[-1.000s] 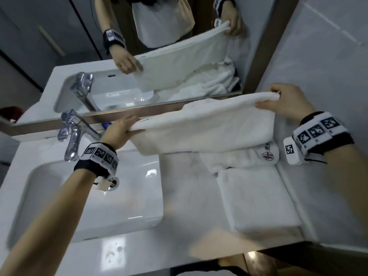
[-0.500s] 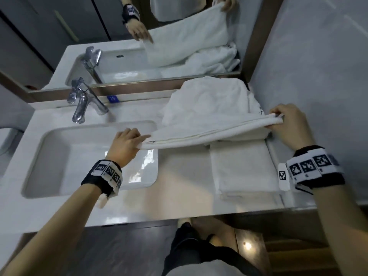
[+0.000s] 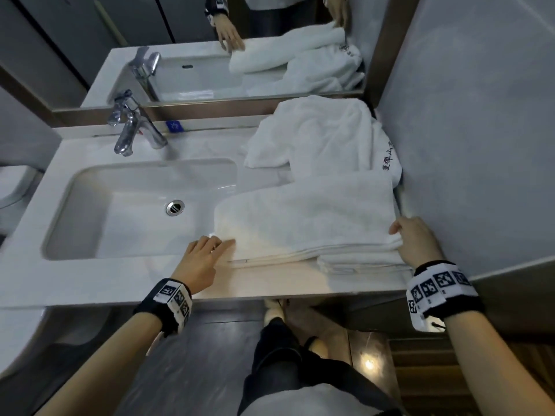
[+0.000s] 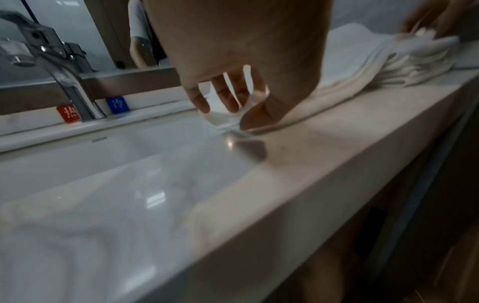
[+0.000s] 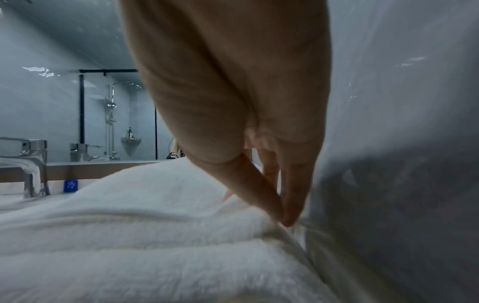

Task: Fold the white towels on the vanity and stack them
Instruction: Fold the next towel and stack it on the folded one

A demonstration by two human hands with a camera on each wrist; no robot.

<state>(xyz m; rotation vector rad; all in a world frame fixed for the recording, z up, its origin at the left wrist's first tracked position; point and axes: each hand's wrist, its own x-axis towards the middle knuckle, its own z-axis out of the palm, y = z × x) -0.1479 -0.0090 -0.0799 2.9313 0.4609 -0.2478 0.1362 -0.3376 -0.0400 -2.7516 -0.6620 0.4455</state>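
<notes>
The table (image 3: 90, 283) is a white vanity top with a sink (image 3: 141, 211) sunk into its left half and a tap (image 3: 132, 127) at the far edge. On the right half, against the side wall, the towels lie in three lots. Far right is an unfolded heap of towels (image 3: 324, 136), one bearing dark lettering. Nearer, a half-folded towel (image 3: 303, 217) lies flat, its left end overhanging the sink's right rim and its right end resting on a folded towel (image 3: 363, 265) at the near right corner.

The step in hand looks like the fold of this long towel, laid out on the stack. The left hand (image 3: 199, 259) is at the towel's near left corner, fingers (image 4: 223, 96) curled with cloth pinched against the thumb. The right hand (image 3: 417, 241) is at the near right corner, fingers (image 5: 290, 196) pinching the edge close beside the wall.

The next move likely calls for the left end to be carried over to the right, edges matched, so the towel matches the one beneath. The heap is not yet folded.
</notes>
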